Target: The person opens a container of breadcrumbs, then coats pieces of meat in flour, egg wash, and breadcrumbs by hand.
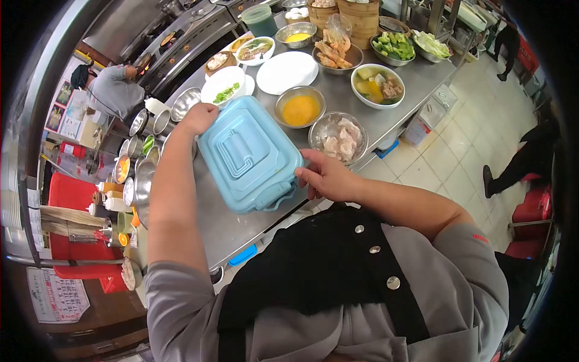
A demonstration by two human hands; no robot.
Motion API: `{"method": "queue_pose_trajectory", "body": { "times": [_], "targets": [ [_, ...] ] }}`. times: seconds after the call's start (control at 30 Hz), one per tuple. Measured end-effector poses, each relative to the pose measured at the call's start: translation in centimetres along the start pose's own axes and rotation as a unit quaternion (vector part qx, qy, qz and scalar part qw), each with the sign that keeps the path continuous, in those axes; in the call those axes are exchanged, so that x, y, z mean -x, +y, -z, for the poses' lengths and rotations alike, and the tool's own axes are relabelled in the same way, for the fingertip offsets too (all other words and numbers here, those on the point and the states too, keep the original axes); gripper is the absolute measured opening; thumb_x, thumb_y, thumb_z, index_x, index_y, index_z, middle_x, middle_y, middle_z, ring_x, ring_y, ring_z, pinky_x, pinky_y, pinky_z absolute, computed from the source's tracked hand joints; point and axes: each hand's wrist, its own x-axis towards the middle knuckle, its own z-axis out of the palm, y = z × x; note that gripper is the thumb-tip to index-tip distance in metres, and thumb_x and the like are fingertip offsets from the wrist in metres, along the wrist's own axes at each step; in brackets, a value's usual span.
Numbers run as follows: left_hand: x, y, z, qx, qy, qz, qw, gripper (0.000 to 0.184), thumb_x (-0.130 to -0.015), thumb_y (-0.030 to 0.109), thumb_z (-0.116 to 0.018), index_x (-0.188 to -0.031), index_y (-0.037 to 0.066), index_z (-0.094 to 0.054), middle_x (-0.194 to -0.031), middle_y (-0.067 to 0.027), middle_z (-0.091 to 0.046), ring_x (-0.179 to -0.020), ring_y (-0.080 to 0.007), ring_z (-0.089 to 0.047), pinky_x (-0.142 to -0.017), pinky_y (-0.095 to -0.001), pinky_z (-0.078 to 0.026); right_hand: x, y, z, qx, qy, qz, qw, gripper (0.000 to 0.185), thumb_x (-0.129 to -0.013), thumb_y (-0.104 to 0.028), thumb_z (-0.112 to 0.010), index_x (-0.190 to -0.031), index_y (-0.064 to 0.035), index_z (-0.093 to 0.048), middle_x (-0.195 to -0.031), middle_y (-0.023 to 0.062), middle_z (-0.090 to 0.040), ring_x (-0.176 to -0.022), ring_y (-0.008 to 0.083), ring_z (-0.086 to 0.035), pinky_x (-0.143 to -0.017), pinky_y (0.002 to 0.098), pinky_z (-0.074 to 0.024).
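A light blue lidded box [244, 154] with a handle on its lid lies on the steel table [220, 232]. At its far left corner, my left hand [199, 117] has its fingers closed on the edge. My right hand [322, 176] grips the near right corner, thumb on top and fingers at the side. Just right of the box are a bowl of yellow liquid [300, 108] and a steel bowl of pale raw meat [339, 139]. A white plate with chopped greens [223, 85] stands behind the box.
An empty white plate [287, 72], a soup bowl [379, 85], a bowl of lettuce [393, 48] and bamboo steamers [359, 21] stand farther back. Steel bowls and bottles line the left. A co-worker [114, 90] is by the stove; other people's legs show at the right.
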Motion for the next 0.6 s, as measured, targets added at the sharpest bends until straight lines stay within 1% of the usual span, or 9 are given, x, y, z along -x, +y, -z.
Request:
{"method": "queue_pose_trajectory", "body": {
  "times": [0.07, 0.13, 0.23, 0.3, 0.33, 0.43, 0.53, 0.57, 0.6],
  "targets": [
    [-0.2, 0.0, -0.4, 0.033, -0.005, 0.03, 0.999, 0.037, -0.096, 0.032, -0.057, -0.114, 0.003, -0.073, -0.102, -0.0131, -0.075, -0.092, -0.0191, -0.069, -0.085, -0.0345, -0.052, 0.0, -0.1, 0.1, -0.002, -0.012, 0.004, 1.0, 0.05, -0.102, -0.028, -0.059, -0.145, -0.0089, -0.043, -0.092, 0.0091, -0.067, -0.063, 0.0139, -0.063, -0.056, 0.0302, -0.0535],
    [-0.6, -1.6, -1.3, 0.077, 0.012, 0.059, 0.995, 0.04, -0.096, 0.034, -0.057, -0.117, 0.003, -0.071, -0.106, -0.0152, -0.074, -0.093, -0.0217, -0.07, -0.086, -0.0356, -0.053, 0.1, -0.5, -0.1, -0.001, -0.002, -0.027, 1.0, 0.051, -0.102, -0.028, -0.059, -0.146, -0.0098, -0.042, -0.093, 0.0092, -0.067, -0.064, 0.0139, -0.063, -0.056, 0.0297, -0.0534],
    [-3.3, -5.1, -1.9, -0.091, 0.098, 0.001, 0.991, 0.044, -0.097, 0.038, -0.057, -0.121, 0.002, -0.07, -0.111, -0.0178, -0.073, -0.101, -0.0281, -0.07, -0.09, -0.0385, -0.052, -0.3, -0.6, -0.3, 0.007, 0.006, -0.047, 0.999, 0.051, -0.102, -0.028, -0.06, -0.147, -0.0114, -0.042, -0.095, 0.0095, -0.067, -0.064, 0.0138, -0.064, -0.055, 0.0288, -0.053],
    [1.6, -1.4, 0.7, 0.044, 0.161, 0.081, 0.983, 0.066, -0.093, 0.047, -0.059, -0.135, -0.004, -0.056, -0.122, -0.0253, -0.067, -0.114, -0.0352, -0.065, -0.099, -0.041, -0.049, -0.4, -0.4, -0.2, 0.013, 0.001, -0.033, 0.999, 0.051, -0.101, -0.028, -0.061, -0.147, -0.0131, -0.043, -0.094, 0.009, -0.067, -0.064, 0.0134, -0.064, -0.056, 0.0276, -0.0524],
    [5.2, 1.2, 1.6, 0.084, 0.191, 0.115, 0.971, 0.076, -0.09, 0.05, -0.06, -0.14, -0.006, -0.05, -0.127, -0.0291, -0.063, -0.121, -0.0371, -0.062, -0.104, -0.0413, -0.048, -0.6, -0.5, -0.2, 0.02, -0.005, -0.029, 0.999, 0.05, -0.102, -0.027, -0.06, -0.147, -0.0123, -0.043, -0.092, 0.009, -0.067, -0.063, 0.0137, -0.064, -0.055, 0.0269, -0.0521],
    [12.8, 5.3, 0.9, -0.012, 0.137, 0.182, 0.974, 0.092, -0.086, 0.055, -0.065, -0.146, -0.009, -0.039, -0.13, -0.0313, -0.061, -0.121, -0.0379, -0.062, -0.103, -0.0414, -0.048, -0.8, -0.3, -0.1, 0.026, -0.009, -0.016, 0.999, 0.046, -0.104, -0.024, -0.058, -0.145, -0.0107, -0.043, -0.089, 0.0091, -0.067, -0.063, 0.014, -0.066, -0.054, 0.0252, -0.0511],
    [15.7, 7.6, -1.0, 0.004, 0.122, 0.206, 0.971, 0.102, -0.08, 0.054, -0.073, -0.15, -0.009, -0.032, -0.126, -0.0302, -0.064, -0.115, -0.0373, -0.065, -0.101, -0.0394, -0.05, -0.9, -0.5, 0.0, 0.032, -0.017, -0.023, 0.999, 0.044, -0.104, -0.024, -0.057, -0.144, -0.0102, -0.044, -0.089, 0.0092, -0.066, -0.063, 0.0143, -0.066, -0.054, 0.0263, -0.0512],
    [15.3, 6.9, -2.1, 0.012, 0.103, 0.21, 0.972, 0.107, -0.078, 0.052, -0.074, -0.151, -0.01, -0.026, -0.126, -0.0302, -0.064, -0.118, -0.0379, -0.064, -0.103, -0.0384, -0.049, -1.0, -0.4, 0.2, 0.031, -0.02, -0.021, 0.999, 0.045, -0.103, -0.025, -0.058, -0.144, -0.0097, -0.044, -0.089, 0.0094, -0.066, -0.063, 0.0145, -0.065, -0.054, 0.0266, -0.0511],
    [14.9, 6.5, -2.7, 0.031, 0.104, 0.211, 0.971, 0.108, -0.077, 0.051, -0.074, -0.152, -0.01, -0.025, -0.125, -0.0303, -0.064, -0.118, -0.0378, -0.064, -0.102, -0.0386, -0.05, -1.1, -0.1, 0.3, 0.03, -0.024, -0.018, 0.999, 0.045, -0.103, -0.025, -0.058, -0.143, -0.0092, -0.044, -0.089, 0.0096, -0.066, -0.063, 0.0147, -0.065, -0.054, 0.0269, -0.0511]
  ]
}}
